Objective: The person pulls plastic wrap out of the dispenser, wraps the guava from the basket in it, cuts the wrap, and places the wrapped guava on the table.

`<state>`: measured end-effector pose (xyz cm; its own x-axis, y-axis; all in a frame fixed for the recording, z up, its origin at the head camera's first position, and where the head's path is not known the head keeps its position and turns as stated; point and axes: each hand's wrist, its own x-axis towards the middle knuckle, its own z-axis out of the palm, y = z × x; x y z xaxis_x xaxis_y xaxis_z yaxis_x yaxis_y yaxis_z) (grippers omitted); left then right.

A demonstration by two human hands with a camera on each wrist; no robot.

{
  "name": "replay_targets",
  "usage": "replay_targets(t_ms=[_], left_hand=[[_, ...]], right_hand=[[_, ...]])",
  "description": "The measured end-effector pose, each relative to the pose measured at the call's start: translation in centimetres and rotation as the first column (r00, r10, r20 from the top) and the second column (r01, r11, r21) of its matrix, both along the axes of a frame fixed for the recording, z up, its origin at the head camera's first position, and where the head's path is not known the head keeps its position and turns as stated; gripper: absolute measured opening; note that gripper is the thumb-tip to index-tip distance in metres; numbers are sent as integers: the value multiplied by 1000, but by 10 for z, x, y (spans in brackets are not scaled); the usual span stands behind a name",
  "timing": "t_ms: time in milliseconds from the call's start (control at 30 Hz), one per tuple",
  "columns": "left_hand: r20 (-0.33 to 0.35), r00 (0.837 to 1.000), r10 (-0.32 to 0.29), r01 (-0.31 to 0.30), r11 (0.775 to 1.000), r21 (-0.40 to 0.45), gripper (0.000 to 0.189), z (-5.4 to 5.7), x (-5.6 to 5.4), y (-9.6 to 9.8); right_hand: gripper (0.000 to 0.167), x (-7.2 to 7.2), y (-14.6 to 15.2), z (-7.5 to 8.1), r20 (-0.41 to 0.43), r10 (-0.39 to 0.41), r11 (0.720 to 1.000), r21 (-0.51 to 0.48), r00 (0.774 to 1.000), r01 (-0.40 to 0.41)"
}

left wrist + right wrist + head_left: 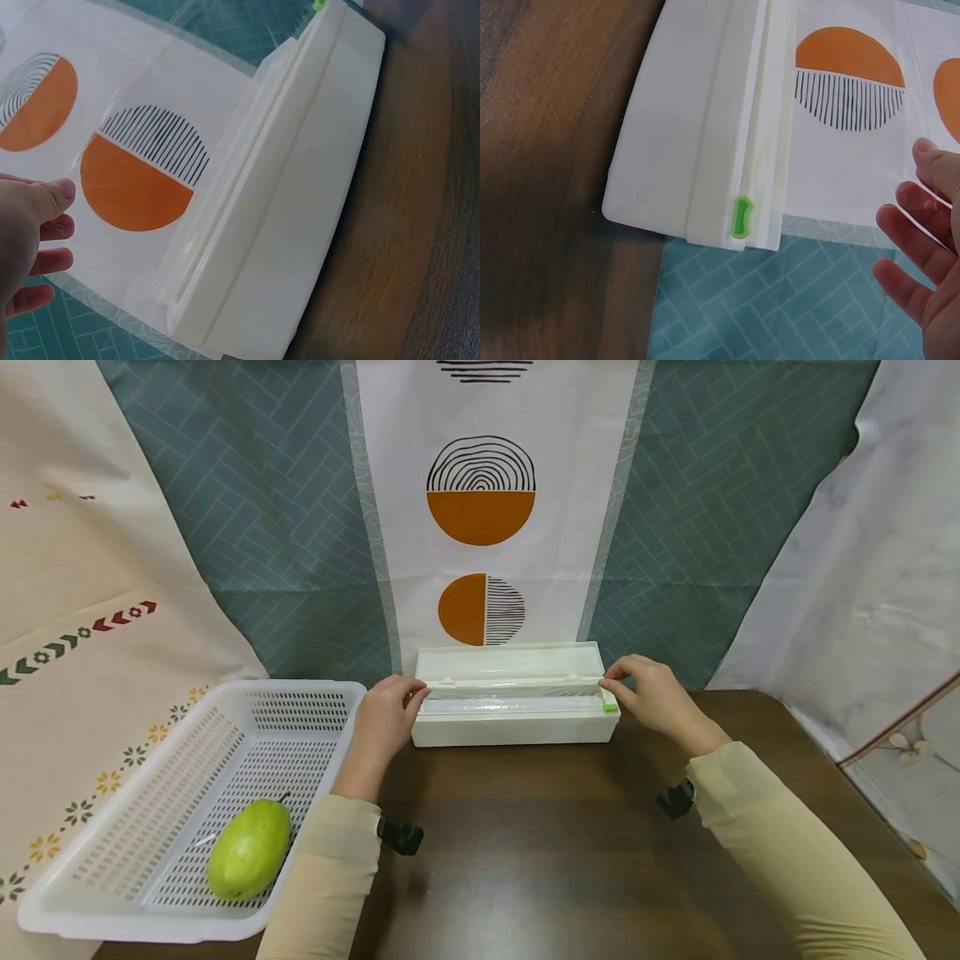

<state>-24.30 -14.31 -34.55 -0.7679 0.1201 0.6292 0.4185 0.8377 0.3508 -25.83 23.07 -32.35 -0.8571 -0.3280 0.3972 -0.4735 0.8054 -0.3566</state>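
A white cling film dispenser box (513, 730) stands at the back of the table with its lid (510, 657) raised. Clear cling film (510, 687) stretches above the box between both hands. My left hand (381, 718) pinches one corner of the film between thumb and finger at the box's left end. At the right end, the other corner is pinched by my right hand (651, 697). A green slide cutter (609, 702) sits at the right end of the box, beneath the right fingers. In the left wrist view, the film's edge runs up from the left hand (34, 240).
A white perforated plastic basket (56, 902) stands on the left, holding a green, smooth, oval fruit (250, 850) with a short stem. The brown wooden table (555, 860) extends in front of the box. Patterned cloth (285, 527) hangs behind it.
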Motion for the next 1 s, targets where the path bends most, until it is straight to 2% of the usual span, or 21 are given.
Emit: replay_targets(t_ms=[333, 1000], left_hand=[[7, 1000, 16, -16, 1000, -8, 15, 2, 0, -1], [-51, 999, 0, 0, 1000, 3, 14, 5, 4, -2]], right_hand=[[16, 1, -2, 3, -35, 5, 1000, -5, 999, -5], [15, 7, -2, 7, -48, 6, 1000, -14, 999, -7]])
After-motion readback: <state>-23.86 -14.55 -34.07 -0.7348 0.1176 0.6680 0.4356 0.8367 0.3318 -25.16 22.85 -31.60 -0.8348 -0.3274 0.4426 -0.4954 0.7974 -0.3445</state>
